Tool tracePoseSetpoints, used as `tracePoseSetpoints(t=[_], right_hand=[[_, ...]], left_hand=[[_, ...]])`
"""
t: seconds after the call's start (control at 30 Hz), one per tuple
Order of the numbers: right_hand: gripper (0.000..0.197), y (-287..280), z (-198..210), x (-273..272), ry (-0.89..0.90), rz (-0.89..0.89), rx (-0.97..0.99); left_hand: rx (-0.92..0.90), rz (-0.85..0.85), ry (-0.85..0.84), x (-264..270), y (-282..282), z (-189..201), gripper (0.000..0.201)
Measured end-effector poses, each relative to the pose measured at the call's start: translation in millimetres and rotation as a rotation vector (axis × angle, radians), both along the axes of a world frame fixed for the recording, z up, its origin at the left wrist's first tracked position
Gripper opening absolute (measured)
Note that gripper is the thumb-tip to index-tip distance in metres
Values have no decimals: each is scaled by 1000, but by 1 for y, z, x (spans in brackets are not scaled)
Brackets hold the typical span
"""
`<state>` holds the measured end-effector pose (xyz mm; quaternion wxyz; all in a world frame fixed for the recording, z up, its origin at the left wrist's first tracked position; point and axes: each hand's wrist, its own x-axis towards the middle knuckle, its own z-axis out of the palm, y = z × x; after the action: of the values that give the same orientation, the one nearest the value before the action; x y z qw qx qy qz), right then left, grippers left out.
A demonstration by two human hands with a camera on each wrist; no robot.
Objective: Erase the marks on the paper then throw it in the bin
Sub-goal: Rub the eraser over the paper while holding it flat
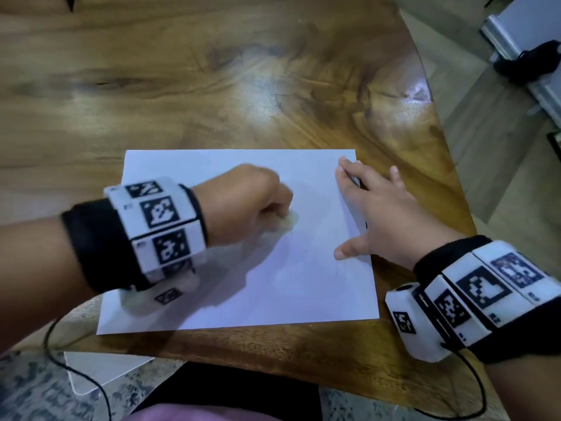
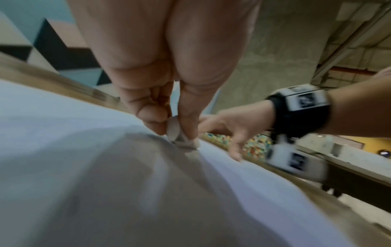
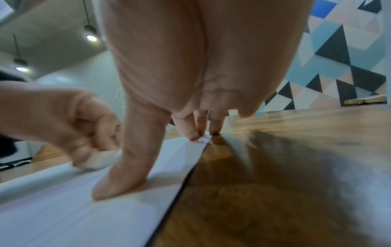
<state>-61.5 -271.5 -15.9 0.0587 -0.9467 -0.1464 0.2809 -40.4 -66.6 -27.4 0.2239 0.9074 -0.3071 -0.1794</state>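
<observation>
Each bare forearm wears a black wrist strap [image 1: 88, 241] carrying a band of white blocks [image 1: 161, 223] printed with black-and-white square markers. The right band [image 1: 491, 287] matches it, with a white camera box [image 1: 409, 323] attached. A thin black cable [image 1: 76, 372] trails from each wrist.

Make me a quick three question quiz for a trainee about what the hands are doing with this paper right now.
1. True or false: the left hand pinches an eraser against the paper.
2. Where does the right hand rest?
A. On the paper's right edge
B. Off the wooden table
C. On the eraser
3. Fill in: the paper lies ____ on the table.

Key: 1 true; 2 A; 3 flat
</observation>
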Motion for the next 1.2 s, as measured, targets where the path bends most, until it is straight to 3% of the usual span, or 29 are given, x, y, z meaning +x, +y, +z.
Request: tracePoseSetpoints(t=[0.13, 0.33, 0.43, 0.57, 0.77, 0.93, 1.1, 1.2], right_hand=[[120, 0, 0, 0, -1, 6, -6], [119, 1, 1, 0, 3, 13, -25], [119, 1, 1, 0, 5, 11, -27], [119, 1, 1, 0, 9, 5, -13], [119, 1, 1, 0, 1, 8, -19], [119, 1, 0, 0, 13, -13, -7], [119, 1, 1, -1, 7, -4, -12], [119, 1, 1, 0, 11, -4, -13]], left_hand=[[28, -132, 132, -34, 14, 2, 4], [23, -10, 70, 0, -16, 1, 13], [-16, -135, 66, -17, -9, -3, 5], [34, -206, 187, -34, 8, -3, 5], [-14, -143, 55, -9, -18, 0, 8], [66, -280, 273, -32, 8, 0, 12], [40, -178, 125, -11, -25, 6, 13], [64, -221, 195, -19, -17, 5, 11]])
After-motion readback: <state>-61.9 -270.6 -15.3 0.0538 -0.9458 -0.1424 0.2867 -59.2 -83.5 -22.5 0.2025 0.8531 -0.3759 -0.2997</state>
